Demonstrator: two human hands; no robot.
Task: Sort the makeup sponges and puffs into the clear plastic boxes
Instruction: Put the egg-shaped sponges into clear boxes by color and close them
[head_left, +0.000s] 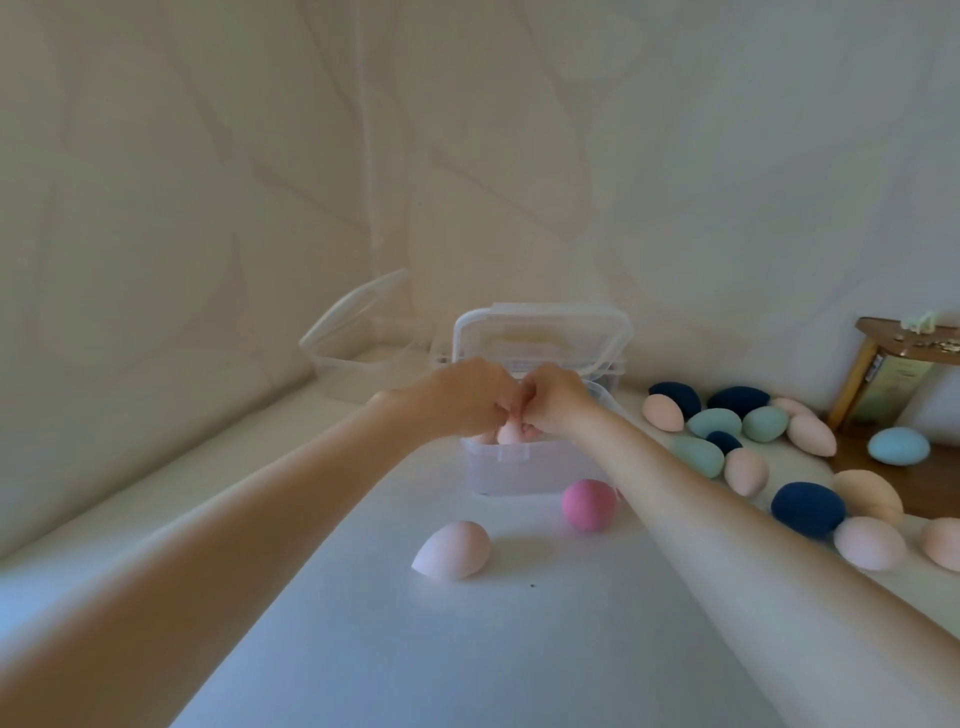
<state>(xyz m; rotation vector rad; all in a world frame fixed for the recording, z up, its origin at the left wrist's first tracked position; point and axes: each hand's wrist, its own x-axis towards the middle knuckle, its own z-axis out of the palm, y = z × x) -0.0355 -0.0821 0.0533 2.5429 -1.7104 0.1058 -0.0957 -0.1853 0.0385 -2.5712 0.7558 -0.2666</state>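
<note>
A clear plastic box (524, 470) stands open at the table's middle, its lid (543, 332) tipped up behind. Both hands meet just above its opening. My left hand (467, 397) and my right hand (553, 397) have curled fingers pressed together around a pale pink sponge (508, 432) that pokes out below them at the box's rim. More pale sponges lie inside, partly hidden. On the table in front lie a light pink sponge (453, 550) and a magenta sponge (588, 505).
A second clear box (358, 358) with its lid raised stands at the back left. Several navy, teal, peach and light blue sponges (758, 447) lie scattered at the right. A wooden stool (893, 364) stands in the far right corner. The wall is close behind.
</note>
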